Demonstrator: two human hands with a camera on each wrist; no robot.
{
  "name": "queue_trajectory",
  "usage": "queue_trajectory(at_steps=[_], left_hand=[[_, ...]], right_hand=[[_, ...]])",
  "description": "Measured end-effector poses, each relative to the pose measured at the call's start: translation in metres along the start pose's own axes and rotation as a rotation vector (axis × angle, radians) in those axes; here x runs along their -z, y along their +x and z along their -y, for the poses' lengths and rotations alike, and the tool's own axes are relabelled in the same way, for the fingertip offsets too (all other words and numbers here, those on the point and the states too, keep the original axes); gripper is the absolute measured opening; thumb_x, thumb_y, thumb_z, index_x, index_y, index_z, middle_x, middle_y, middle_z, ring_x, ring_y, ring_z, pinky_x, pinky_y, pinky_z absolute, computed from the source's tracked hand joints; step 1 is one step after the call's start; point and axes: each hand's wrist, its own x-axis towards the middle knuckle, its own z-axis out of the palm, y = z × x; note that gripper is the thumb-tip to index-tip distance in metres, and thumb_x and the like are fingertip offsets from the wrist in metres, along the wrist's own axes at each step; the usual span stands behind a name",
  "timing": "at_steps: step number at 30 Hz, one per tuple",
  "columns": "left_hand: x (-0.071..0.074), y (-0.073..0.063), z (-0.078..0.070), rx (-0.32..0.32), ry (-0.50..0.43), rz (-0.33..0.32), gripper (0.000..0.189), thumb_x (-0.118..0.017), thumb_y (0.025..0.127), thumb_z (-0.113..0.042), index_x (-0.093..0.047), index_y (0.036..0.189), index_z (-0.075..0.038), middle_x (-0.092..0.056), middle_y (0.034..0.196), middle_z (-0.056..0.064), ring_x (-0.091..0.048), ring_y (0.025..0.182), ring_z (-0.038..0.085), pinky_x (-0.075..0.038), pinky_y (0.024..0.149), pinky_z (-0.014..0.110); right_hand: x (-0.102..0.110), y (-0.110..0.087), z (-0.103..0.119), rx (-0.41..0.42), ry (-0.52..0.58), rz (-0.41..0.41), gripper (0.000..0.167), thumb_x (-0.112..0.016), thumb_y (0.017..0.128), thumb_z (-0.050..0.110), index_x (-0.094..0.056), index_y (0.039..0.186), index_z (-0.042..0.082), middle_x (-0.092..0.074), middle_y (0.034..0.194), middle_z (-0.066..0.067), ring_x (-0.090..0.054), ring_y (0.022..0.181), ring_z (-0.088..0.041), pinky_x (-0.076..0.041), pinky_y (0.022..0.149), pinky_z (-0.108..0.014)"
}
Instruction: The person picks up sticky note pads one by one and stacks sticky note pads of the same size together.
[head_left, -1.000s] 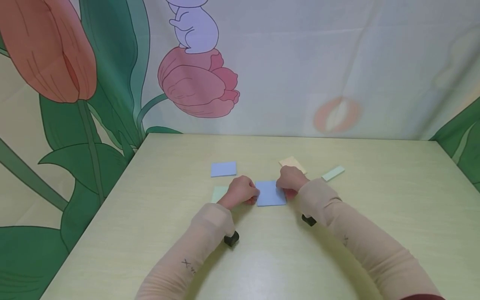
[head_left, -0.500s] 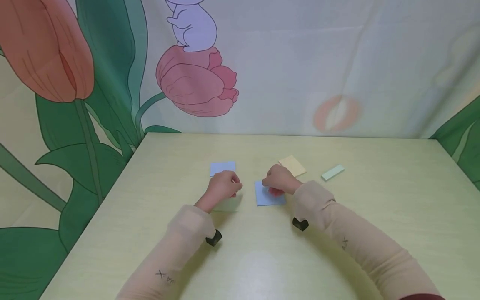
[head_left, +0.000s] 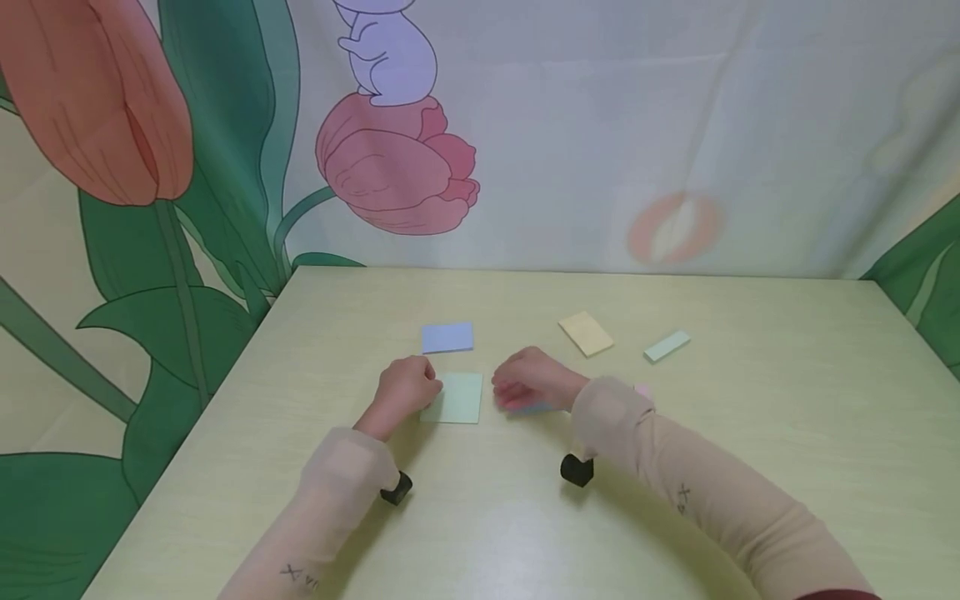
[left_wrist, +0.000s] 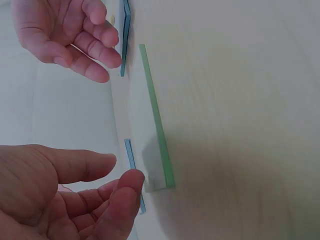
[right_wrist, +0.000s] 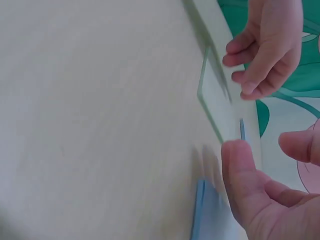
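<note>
A pale green sticky note pad (head_left: 457,398) lies flat between the two hands. My left hand (head_left: 405,387) is at its left edge; in the left wrist view the thumb and fingers stand apart, loosely bent, with nothing between them. Over a blue sticky note pad (head_left: 534,408) hovers my right hand (head_left: 536,379), which hides most of that pad. Its fingers look relaxed and hold nothing in the right wrist view, where the corner of the blue pad (right_wrist: 212,215) shows below them and the green pad (right_wrist: 216,100) lies beyond.
Farther back lie another blue pad (head_left: 447,337), a tilted yellow pad (head_left: 586,333) and a narrow pale green strip pad (head_left: 667,346). A bit of pink (head_left: 643,390) peeks out behind the right sleeve. A patterned curtain (head_left: 570,150) hangs behind the table (head_left: 480,533).
My left hand has moved left from the near blue pad to the green pad's left edge, uncovering the green pad. My right hand has shifted left across the near blue pad.
</note>
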Motion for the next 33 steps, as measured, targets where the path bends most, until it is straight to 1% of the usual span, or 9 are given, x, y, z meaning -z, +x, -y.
queue_trajectory(at_steps=[3,6,9,12,15,22,27,33], left_hand=[[0.0,-0.001,0.004,0.013,0.005,0.002,0.009,-0.053,0.08,-0.012,-0.056,0.077,-0.004,-0.056,0.056,0.002,-0.05,0.057,0.015,-0.034,0.053,0.022],[0.0,-0.002,0.007,0.02,0.008,0.02,0.01,-0.053,0.081,-0.012,-0.056,0.076,-0.005,-0.055,0.052,0.001,-0.049,0.055,0.014,-0.034,0.053,0.022],[0.0,-0.003,0.009,0.019,-0.004,0.037,0.01,-0.053,0.081,-0.012,-0.056,0.077,-0.004,-0.055,0.052,0.001,-0.05,0.054,0.014,-0.034,0.054,0.022],[0.0,-0.003,0.011,0.021,-0.022,0.047,0.009,-0.052,0.081,-0.012,-0.056,0.077,-0.004,-0.058,0.054,0.003,-0.05,0.053,0.013,-0.035,0.053,0.022],[-0.001,-0.004,0.012,0.024,-0.045,0.052,0.009,-0.053,0.08,-0.01,-0.057,0.077,-0.004,-0.061,0.057,0.005,-0.052,0.051,0.012,-0.035,0.053,0.021],[-0.003,-0.002,0.015,0.032,-0.095,0.07,0.009,-0.054,0.081,-0.01,-0.057,0.076,-0.004,-0.061,0.056,0.004,-0.055,0.051,0.013,-0.036,0.053,0.021],[-0.003,-0.003,0.015,0.044,-0.106,0.079,0.009,-0.054,0.081,-0.01,-0.058,0.077,-0.003,-0.061,0.057,0.004,-0.056,0.052,0.013,-0.036,0.052,0.021],[-0.004,-0.002,0.014,0.049,-0.113,0.083,0.009,-0.056,0.081,-0.011,-0.058,0.077,-0.003,-0.061,0.057,0.004,-0.056,0.052,0.012,-0.037,0.052,0.02]], right_hand=[[-0.007,-0.001,-0.001,-0.003,0.063,0.003,0.036,-0.055,0.08,0.007,-0.051,0.114,-0.006,-0.057,0.104,-0.019,-0.059,0.075,-0.018,-0.051,0.073,-0.03],[-0.013,-0.002,-0.002,-0.006,0.099,0.0,0.038,-0.056,0.079,0.007,-0.049,0.115,-0.005,-0.052,0.11,-0.02,-0.057,0.08,-0.02,-0.049,0.08,-0.034],[-0.018,-0.003,-0.001,-0.006,0.119,-0.002,0.036,-0.056,0.079,0.006,-0.049,0.113,-0.005,-0.049,0.106,-0.016,-0.054,0.078,-0.019,-0.048,0.082,-0.035],[-0.021,-0.003,-0.001,-0.006,0.132,-0.001,0.032,-0.055,0.08,0.006,-0.05,0.11,-0.006,-0.047,0.098,-0.012,-0.052,0.074,-0.016,-0.048,0.08,-0.034],[-0.022,-0.003,-0.001,-0.011,0.141,-0.008,0.03,-0.055,0.08,0.006,-0.05,0.108,-0.005,-0.046,0.094,-0.01,-0.051,0.071,-0.015,-0.048,0.078,-0.033],[-0.024,-0.002,-0.003,-0.021,0.147,-0.008,0.026,-0.055,0.08,0.006,-0.051,0.104,-0.003,-0.046,0.09,-0.009,-0.051,0.072,-0.016,-0.048,0.076,-0.032],[-0.023,-0.002,-0.003,-0.021,0.144,-0.006,0.024,-0.055,0.08,0.006,-0.051,0.102,-0.002,-0.046,0.089,-0.008,-0.051,0.071,-0.016,-0.049,0.074,-0.031],[-0.022,-0.001,-0.003,-0.036,0.156,-0.002,0.023,-0.055,0.08,0.006,-0.051,0.101,-0.002,-0.046,0.09,-0.009,-0.051,0.073,-0.017,-0.049,0.077,-0.032]])
